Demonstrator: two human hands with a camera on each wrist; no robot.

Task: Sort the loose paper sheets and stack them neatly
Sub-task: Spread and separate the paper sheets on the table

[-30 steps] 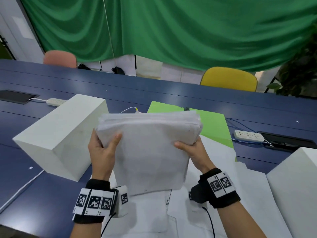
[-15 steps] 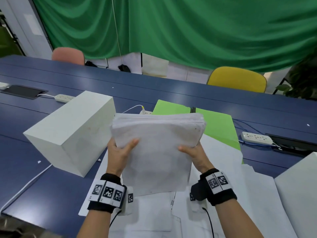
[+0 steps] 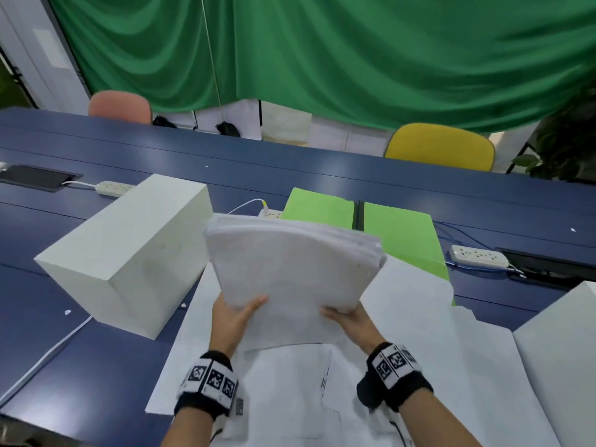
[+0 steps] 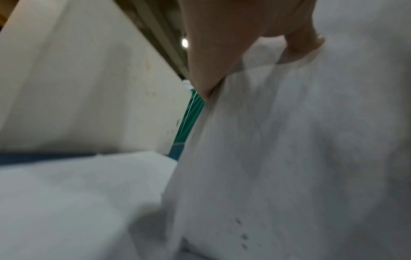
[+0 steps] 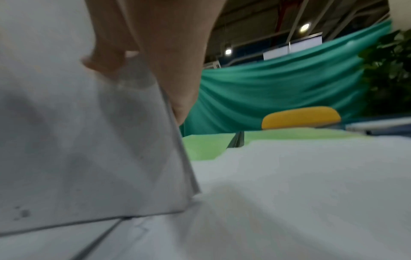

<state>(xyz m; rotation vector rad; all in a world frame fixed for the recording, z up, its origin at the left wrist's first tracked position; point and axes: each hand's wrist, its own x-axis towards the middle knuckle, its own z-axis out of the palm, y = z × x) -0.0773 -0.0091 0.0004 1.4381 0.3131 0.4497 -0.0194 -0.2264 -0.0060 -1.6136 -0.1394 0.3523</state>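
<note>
A thick stack of white sheets [image 3: 290, 269] stands nearly upright, its lower edge down on the loose papers [image 3: 419, 366] spread over the table. My left hand [image 3: 237, 314] grips its left side with the thumb on the front face. My right hand [image 3: 346, 316] grips the right side the same way. In the left wrist view the stack [image 4: 289, 158] fills the right half, with my left hand [image 4: 233, 44] curled round its edge. The right wrist view shows the stack [image 5: 89, 149] with its bottom corner resting on the papers, and my right hand [image 5: 155, 52] wrapped round its edge.
A white block [image 3: 129, 253] lies left of the stack and another [image 3: 564, 350] at the right edge. Green folders [image 3: 400, 230] lie behind the stack. Power strips [image 3: 479, 256] and cables sit on the blue table [image 3: 64, 350]. Chairs stand beyond the far edge.
The stack has come down from mid-air until its lower edge meets the papers on the table. Both hands have slid lower along its sides.
</note>
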